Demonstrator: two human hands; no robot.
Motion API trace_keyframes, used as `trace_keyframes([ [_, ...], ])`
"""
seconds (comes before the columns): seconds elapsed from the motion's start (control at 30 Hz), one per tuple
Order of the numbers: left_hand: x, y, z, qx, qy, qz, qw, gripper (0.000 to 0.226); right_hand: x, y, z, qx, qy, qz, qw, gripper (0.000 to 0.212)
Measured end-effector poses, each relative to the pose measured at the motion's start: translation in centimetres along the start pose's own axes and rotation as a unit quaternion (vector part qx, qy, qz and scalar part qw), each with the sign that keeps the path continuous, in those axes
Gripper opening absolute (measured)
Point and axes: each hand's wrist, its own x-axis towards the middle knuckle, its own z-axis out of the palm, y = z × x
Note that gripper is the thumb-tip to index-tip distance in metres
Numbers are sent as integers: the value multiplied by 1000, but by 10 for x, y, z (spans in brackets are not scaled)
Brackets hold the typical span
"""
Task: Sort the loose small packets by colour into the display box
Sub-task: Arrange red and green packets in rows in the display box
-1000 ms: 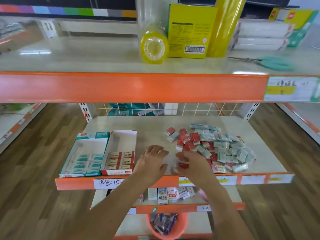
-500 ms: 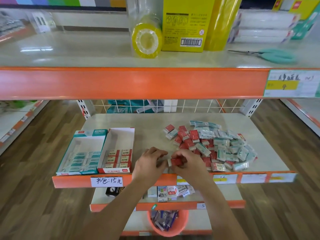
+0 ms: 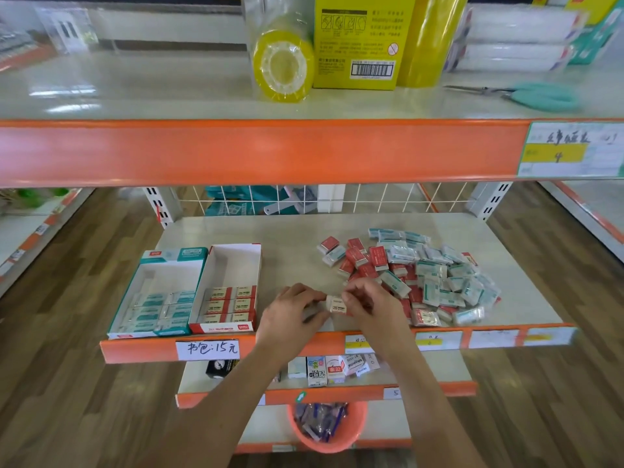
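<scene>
A heap of loose red and teal small packets [image 3: 415, 275] lies on the right of the middle shelf. Two open display boxes stand at the left: a teal box [image 3: 169, 261] with teal packets at its front, and a red-and-white box [image 3: 236, 255] with rows of red packets at its front. Between boxes and heap, my left hand [image 3: 290, 315] and my right hand [image 3: 371, 305] meet at the shelf's front edge. Both pinch one red-and-white packet [image 3: 337, 305], its "2B" face up, held between the fingertips.
The orange shelf lip [image 3: 324, 344] runs just under my wrists. Above, the upper shelf carries a yellow tape roll [image 3: 282, 65], a yellow carton [image 3: 358, 45] and teal scissors [image 3: 540, 94]. Below are small cartons [image 3: 324, 368] and an orange bucket [image 3: 327, 430].
My right hand took a red packet from the heap's near edge and brought it left. My left hand closed in on it, and the packet has turned its white face up.
</scene>
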Motion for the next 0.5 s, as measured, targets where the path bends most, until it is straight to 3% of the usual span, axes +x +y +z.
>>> trace_keyframes([
  [0.27, 0, 1, -1, 0, -10, -1, 1000, 28, 1, 1, 7, -56, 20, -30, 998, 1],
  [0.5, 1, 3, 1, 33, -15, -5, 999, 31, -1, 9, 4, -63, -8, -40, 997, 22],
])
